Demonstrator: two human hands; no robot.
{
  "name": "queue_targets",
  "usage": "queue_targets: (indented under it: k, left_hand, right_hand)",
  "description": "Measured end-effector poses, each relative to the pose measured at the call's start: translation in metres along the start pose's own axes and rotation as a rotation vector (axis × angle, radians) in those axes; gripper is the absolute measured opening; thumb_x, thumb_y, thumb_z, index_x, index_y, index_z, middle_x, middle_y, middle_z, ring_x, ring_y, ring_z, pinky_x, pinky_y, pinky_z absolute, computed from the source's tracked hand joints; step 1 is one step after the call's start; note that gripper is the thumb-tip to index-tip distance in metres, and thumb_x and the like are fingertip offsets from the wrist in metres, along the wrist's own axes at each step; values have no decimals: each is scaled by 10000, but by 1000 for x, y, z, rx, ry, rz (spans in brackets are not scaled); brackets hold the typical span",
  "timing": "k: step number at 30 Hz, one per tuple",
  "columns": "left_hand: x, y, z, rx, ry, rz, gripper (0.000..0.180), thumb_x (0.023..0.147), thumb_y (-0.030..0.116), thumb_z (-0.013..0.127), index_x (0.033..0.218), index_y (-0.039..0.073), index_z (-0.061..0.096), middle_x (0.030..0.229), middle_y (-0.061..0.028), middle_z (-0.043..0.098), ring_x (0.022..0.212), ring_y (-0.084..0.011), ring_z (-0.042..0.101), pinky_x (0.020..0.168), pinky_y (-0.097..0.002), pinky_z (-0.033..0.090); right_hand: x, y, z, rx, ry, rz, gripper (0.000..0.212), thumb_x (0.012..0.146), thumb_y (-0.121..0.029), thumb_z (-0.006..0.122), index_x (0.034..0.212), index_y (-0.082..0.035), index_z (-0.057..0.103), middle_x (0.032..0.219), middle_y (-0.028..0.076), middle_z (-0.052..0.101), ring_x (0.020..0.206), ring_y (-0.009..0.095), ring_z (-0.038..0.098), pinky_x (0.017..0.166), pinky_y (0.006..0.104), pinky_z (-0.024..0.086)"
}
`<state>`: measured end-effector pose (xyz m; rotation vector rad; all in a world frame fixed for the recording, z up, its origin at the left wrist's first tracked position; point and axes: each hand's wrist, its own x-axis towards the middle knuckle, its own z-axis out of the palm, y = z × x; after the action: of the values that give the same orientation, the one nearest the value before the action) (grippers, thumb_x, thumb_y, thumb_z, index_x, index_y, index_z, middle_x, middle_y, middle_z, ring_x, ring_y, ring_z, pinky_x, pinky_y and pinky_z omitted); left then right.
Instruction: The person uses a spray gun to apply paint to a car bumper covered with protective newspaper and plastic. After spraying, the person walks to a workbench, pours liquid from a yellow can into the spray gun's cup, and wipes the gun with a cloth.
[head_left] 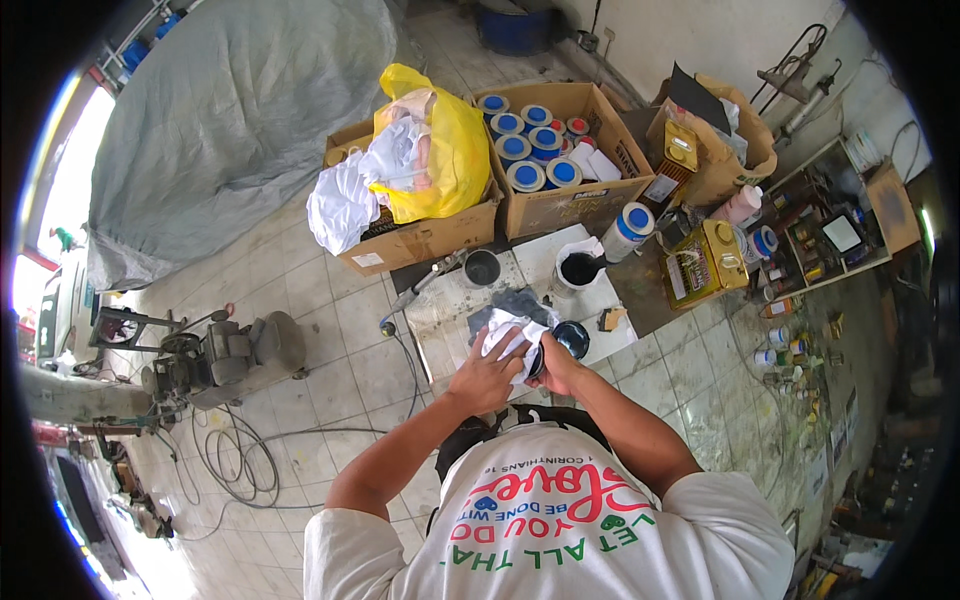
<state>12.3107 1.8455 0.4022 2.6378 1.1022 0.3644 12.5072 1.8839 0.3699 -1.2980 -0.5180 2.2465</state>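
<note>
My left hand presses a bunched white cloth, its fingers bent over the fabric. Against the cloth, my right hand grips a small dark round object, mostly hidden by fingers and cloth. Just beyond the right hand is a glossy black round cup. A dark grey rag lies behind the white cloth. Farther off stand a grey cup and a white tub with black liquid. All of these are on a stained pale work board.
Behind the board are cardboard boxes, one with blue-topped cans, another under a yellow bag. A yellow metal can stands right. An air compressor and looped hose occupy the left floor, near a covered vehicle.
</note>
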Motion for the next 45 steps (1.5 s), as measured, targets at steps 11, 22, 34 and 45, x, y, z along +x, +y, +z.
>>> queue_targets:
  k: [11,22,34,45]
  left_hand:
    - [65,50,0,-1440,390,-774,357,835,113,565,1164,-9,635,979,-115,699,881,-203,629,806,-308,476]
    - [81,63,-6,-1016,402,-465,444,887,52,537,1327,21,478,1147,-205,635,1106,-378,604,990,-395,443]
    - [58,37,-6,-1011,431,-390,356,996,176,507,1315,19,489,1431,-164,534,1422,-338,406,1148,-455,313]
    - [60,59,-14,-399,164,-204,575,961,183,604,1487,34,425,1519,-209,438,1435,-336,393,1212,-521,227]
  right_hand:
    - [-36,-49,-19,-682,100,-1051,478,1043,-318,279,1294,17,509,1282,175,540,1241,278,496,1100,350,333]
    - [-14,-63,-33,-514,57,-934,519,1061,-434,310,1385,-57,460,1384,91,461,1312,208,397,1144,358,257]
    - [-19,-62,-28,237,-193,-319,485,1038,-511,348,1190,-142,623,1045,57,701,952,206,629,722,372,477]
    - [-28,-45,-12,170,132,-270,548,996,-528,366,1164,-93,653,1143,98,681,1039,256,647,957,396,476]
